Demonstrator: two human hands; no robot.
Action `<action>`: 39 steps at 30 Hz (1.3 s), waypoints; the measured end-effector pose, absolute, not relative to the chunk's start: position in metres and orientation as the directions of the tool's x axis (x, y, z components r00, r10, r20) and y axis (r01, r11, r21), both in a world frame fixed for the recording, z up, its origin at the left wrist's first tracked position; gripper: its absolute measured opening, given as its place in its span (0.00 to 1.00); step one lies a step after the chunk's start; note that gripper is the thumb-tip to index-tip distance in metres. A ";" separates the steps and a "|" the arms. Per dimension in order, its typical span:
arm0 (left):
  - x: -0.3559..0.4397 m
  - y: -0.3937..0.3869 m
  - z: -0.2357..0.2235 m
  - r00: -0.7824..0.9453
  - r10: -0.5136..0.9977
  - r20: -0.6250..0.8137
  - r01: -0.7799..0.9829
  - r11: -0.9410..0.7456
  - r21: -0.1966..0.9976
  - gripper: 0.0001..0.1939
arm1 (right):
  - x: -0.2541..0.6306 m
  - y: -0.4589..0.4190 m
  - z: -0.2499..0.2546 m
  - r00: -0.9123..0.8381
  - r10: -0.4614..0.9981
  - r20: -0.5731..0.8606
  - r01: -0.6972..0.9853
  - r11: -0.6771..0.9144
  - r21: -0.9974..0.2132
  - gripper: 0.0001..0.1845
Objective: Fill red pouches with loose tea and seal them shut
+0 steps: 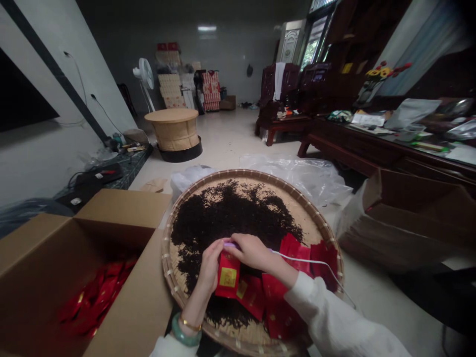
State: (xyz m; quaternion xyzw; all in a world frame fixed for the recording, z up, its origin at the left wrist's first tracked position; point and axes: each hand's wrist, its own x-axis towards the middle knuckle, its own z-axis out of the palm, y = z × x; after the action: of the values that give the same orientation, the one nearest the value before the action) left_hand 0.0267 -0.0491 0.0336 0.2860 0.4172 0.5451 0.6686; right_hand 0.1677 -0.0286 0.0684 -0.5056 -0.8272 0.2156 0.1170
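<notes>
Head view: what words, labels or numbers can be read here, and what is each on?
Nothing can be read clearly.
Yellow label on the red packet in the left hand: too blurred to read.
Labels on the other red packets: too small to read.
Printing on the stacked cartons: too small to read.
Papers on the far table: too small to read.

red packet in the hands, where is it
In the head view, the red packet sits just below the left hand and right hand, over the round woven bamboo tray, left of the other red packets.
</notes>
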 end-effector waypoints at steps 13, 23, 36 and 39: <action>0.017 -0.065 0.032 0.381 0.841 -0.384 -0.147 0.466 0.873 0.23 | 0.175 -0.019 0.072 -0.390 0.919 0.065 0.718 0.347 -0.603 0.24; 0.020 -0.066 0.030 0.341 0.856 -0.390 -0.136 0.455 0.880 0.20 | 0.175 -0.017 0.068 -0.359 0.925 0.126 0.673 0.350 -0.652 0.24; 0.027 -0.068 0.026 0.267 0.878 -0.396 -0.172 0.448 0.877 0.23 | 0.181 -0.009 0.077 -0.379 0.924 0.047 0.614 0.289 -0.735 0.25; 0.028 -0.070 0.023 0.277 0.875 -0.398 -0.163 0.451 0.878 0.24 | 0.174 -0.010 0.073 -0.366 0.928 0.067 0.642 0.304 -0.704 0.24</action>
State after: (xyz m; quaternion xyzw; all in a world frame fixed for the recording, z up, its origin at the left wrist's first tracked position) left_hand 0.0282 -0.0699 0.0230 0.3737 0.4759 0.3674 0.7063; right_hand 0.1742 -0.0104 0.0727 -0.5095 -0.7708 0.2978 0.2400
